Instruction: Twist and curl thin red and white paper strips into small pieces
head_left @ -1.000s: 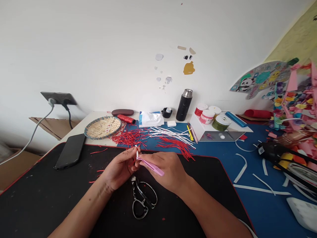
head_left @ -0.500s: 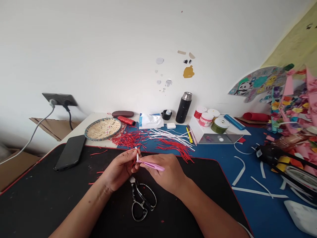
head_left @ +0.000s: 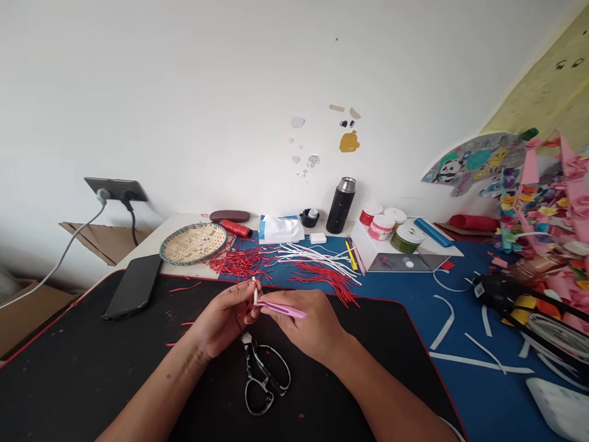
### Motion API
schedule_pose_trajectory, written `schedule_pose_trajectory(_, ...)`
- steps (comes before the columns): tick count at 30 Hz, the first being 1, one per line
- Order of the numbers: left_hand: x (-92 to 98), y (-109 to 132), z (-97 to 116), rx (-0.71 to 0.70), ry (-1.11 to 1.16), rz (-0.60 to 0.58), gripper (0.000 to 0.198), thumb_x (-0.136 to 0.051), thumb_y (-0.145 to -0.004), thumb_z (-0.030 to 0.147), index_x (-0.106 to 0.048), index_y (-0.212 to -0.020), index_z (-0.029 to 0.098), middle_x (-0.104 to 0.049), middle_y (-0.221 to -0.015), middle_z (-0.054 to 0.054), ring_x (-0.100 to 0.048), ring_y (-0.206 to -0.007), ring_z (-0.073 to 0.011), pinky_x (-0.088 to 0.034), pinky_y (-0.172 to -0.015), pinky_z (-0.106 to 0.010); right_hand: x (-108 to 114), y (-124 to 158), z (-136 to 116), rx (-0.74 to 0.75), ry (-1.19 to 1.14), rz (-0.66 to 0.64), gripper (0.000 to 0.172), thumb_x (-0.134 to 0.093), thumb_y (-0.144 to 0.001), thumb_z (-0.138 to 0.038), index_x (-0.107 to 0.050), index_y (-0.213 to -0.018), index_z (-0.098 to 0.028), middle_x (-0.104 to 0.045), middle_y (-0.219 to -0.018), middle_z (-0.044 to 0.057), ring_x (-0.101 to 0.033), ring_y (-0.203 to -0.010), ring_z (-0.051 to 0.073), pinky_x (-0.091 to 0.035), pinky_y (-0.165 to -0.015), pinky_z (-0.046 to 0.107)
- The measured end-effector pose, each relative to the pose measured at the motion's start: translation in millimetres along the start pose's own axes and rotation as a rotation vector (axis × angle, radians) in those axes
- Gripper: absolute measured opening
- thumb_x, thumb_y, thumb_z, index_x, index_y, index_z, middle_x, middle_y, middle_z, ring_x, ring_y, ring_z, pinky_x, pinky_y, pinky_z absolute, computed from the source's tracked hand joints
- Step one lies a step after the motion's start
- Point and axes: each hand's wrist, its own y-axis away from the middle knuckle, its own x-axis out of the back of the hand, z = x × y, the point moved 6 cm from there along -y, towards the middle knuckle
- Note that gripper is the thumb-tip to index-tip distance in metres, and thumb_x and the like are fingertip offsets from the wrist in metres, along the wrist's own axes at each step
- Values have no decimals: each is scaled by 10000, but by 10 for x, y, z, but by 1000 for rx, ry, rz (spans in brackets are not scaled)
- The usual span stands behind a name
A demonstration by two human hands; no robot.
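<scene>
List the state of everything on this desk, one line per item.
Left bare hand, pinching a narrow white strip with red strands
Right bare hand, holding pink plastic tweezers
Black-and-silver metal scissors, lying flat, blades closed
Red thread spool, lying on its side
Black steel-capped flask, upright, capped
Round woven bamboo tray, lying flat
Black smartphone, lying flat, screen dark

Soft, even light is brightening the white painted wall (head_left: pixel 184 104), the left hand (head_left: pixel 224 318) and the right hand (head_left: pixel 306 322), while the wide lens is bowing the picture's edges.
</scene>
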Motion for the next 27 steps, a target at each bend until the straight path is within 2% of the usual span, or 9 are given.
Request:
schedule_pose_trajectory(12,-14,14,14,18,2,18,356,-1016,-635,279,-792,-842,95,-679,-672,-16,-615,-548,-100,-479,-458,-166,1,3,-13,78,31,32,160,-690,-1021,-229,-761,-1164,-238,-839,-1095,11,-821,-941,172,-625,-834,235)
schedule_pose_trajectory(27,-4,1,-4,23,-13,-2,332,-997,-669,282,-791,-855,100,-679,-679,-13,-618,-546,-96,-493,-473,-162,24,-1,-54,127,81,51,129,-663,-1046,-266,-753,-1137,-252,-842,-1071,-10,-824,-904,163,-621,-798,238)
